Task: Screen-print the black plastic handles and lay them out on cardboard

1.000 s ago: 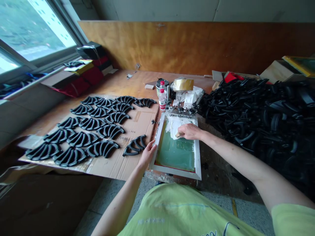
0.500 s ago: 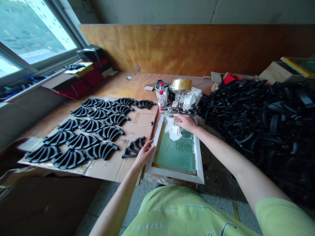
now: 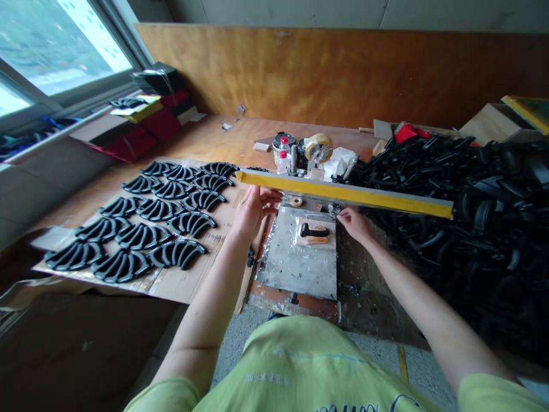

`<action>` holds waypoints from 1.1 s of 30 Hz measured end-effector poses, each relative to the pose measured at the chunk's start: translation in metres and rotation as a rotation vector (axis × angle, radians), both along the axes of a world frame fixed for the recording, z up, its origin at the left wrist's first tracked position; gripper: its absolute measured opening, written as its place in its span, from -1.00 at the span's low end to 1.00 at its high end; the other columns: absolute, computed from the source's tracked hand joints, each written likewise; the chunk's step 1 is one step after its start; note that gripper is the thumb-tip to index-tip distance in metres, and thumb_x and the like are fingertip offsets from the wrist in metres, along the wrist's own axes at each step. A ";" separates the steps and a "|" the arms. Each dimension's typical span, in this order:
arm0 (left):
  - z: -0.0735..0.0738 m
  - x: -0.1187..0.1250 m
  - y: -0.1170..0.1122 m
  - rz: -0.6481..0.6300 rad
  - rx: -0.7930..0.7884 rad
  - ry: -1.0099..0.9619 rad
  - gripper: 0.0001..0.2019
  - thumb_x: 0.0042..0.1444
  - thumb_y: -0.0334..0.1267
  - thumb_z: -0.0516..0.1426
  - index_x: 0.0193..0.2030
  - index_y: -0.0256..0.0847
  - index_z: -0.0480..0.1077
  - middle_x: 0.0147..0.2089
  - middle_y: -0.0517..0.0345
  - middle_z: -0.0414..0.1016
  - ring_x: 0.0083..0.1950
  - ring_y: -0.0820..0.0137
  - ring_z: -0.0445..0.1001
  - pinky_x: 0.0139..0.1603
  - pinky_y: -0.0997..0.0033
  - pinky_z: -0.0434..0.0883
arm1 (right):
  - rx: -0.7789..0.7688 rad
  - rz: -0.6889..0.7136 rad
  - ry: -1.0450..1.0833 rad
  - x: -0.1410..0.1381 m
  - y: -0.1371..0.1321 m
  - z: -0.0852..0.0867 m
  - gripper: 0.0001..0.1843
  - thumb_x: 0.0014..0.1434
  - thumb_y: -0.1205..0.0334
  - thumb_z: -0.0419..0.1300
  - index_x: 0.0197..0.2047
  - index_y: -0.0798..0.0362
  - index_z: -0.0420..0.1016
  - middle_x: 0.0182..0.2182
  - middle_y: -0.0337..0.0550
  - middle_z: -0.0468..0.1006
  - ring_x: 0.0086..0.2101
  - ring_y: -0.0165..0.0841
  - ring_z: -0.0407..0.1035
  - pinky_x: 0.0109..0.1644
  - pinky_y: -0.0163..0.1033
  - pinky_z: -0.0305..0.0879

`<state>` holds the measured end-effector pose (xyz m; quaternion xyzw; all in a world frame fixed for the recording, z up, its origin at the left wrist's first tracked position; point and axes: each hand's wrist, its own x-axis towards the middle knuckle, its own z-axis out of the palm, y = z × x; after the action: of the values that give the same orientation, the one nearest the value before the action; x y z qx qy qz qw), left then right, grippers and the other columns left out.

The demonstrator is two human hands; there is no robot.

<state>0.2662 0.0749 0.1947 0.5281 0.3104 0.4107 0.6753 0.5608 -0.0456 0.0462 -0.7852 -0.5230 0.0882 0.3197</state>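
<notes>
A screen-printing frame (image 3: 343,191) is tilted up, its yellow edge turned toward me above the work plate. My left hand (image 3: 254,207) is closed at the frame's left end, its fingers partly hidden below the edge. My right hand (image 3: 354,223) has its fingertips pinched together by the plate's far right corner; what they hold, if anything, cannot be made out. Below the frame lies a grey metal plate (image 3: 295,263). On it, a small black plastic part (image 3: 315,230) sits on a pale pad beside an orange-tan piece (image 3: 317,240).
Black fan-shaped parts (image 3: 124,263) lie in rows on cardboard (image 3: 189,286) at left. A large heap of black parts (image 3: 429,246) fills the right side. Behind the frame stand bottles (image 3: 283,163), a tape roll (image 3: 318,147) and white crumpled material (image 3: 341,163).
The screen frame has swung up from lying flat, uncovering the plate and black part. My left hand has moved up and away; my right hand has moved slightly right and down.
</notes>
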 end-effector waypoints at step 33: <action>-0.243 -0.223 -0.029 0.369 -0.613 0.845 -0.52 0.19 0.19 -0.06 -0.32 -0.23 0.36 -0.58 -0.02 0.49 -0.56 0.26 0.47 -0.53 0.34 0.39 | -0.476 0.768 -0.216 -0.296 0.134 -0.053 -0.65 0.32 0.07 0.03 0.02 0.06 0.49 -0.06 0.00 0.41 -0.04 -0.27 0.34 0.06 -0.26 0.21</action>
<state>0.0433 0.0459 -0.0480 0.3630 0.7471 0.1651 0.5317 0.2651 0.0884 -0.0065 -0.5907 -0.7716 0.2354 0.0183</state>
